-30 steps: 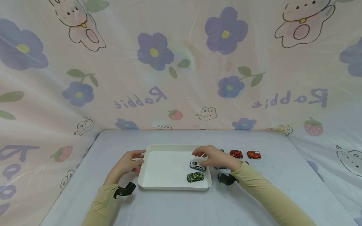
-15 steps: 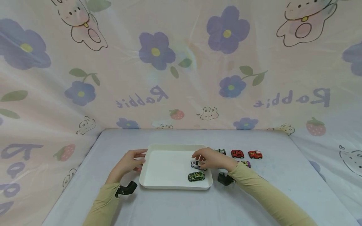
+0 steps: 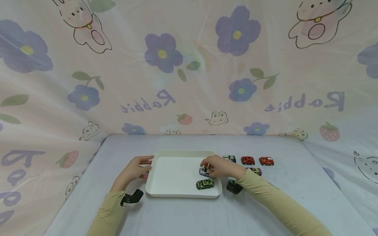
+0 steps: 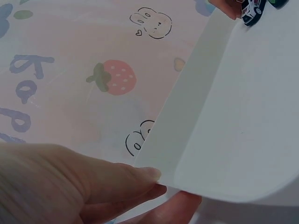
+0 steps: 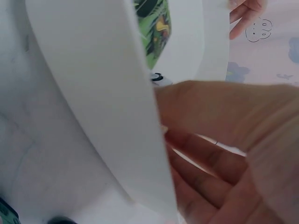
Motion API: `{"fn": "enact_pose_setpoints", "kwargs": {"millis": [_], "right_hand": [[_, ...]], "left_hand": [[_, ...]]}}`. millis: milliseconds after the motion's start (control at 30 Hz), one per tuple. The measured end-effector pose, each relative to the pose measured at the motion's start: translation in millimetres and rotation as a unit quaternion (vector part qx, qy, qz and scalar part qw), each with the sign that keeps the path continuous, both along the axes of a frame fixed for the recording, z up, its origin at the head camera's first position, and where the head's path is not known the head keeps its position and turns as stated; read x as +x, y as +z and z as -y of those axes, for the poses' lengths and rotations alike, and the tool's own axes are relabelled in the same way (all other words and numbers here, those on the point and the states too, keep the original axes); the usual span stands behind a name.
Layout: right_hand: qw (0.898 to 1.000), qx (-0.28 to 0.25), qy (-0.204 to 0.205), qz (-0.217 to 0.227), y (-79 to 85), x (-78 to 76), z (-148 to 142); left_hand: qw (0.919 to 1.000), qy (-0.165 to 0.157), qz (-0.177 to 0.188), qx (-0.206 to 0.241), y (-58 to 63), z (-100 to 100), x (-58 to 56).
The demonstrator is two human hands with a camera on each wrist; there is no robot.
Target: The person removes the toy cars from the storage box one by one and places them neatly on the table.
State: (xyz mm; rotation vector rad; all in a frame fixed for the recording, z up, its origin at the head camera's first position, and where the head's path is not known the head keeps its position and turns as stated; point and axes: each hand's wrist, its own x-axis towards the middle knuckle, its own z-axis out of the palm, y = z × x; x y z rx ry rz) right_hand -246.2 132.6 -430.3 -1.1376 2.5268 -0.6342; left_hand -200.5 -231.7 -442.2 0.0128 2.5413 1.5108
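Note:
My right hand (image 3: 222, 166) reaches over the right end of a white tray (image 3: 174, 193). Its fingers and thumb are curled round a white toy car (image 3: 203, 171), partly hidden beneath them. A green camouflage toy car (image 3: 205, 184) lies in the tray just nearer to me. In the right wrist view the tray wall (image 5: 107, 93) blocks much of the grip. My left hand (image 3: 134, 170) touches the left side of the tray with extended fingers. The left wrist view shows its thumb (image 4: 145, 173) right at the tray's rim and other fingertips against the outside.
Beyond the tray's right side, two red toy cars (image 3: 248, 160) stand in a row with a white-and-green toy car (image 3: 229, 159). A purple-and-green toy car (image 3: 255, 171) is partly behind my right sleeve (image 3: 274, 196). A patterned curtain (image 3: 189, 75) hangs behind the table.
My right hand's fingers have drawn in around the white toy car, which is now more covered. The left hand keeps its place at the tray.

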Motion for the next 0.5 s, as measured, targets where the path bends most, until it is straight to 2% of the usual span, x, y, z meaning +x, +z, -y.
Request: {"fn": "enact_pose_setpoints", "kwargs": {"millis": [267,500], "right_hand": [[1.0,0.002,-0.003,-0.006,1.3,1.0,2.1],[1.0,-0.007,0.014,-0.005,2.6,2.0,4.3]], "left_hand": [[1.0,0.003,0.002,-0.002,1.3,-0.8,-0.1],[1.0,0.004,0.007,0.004,2.7,-1.1,0.7]]}}
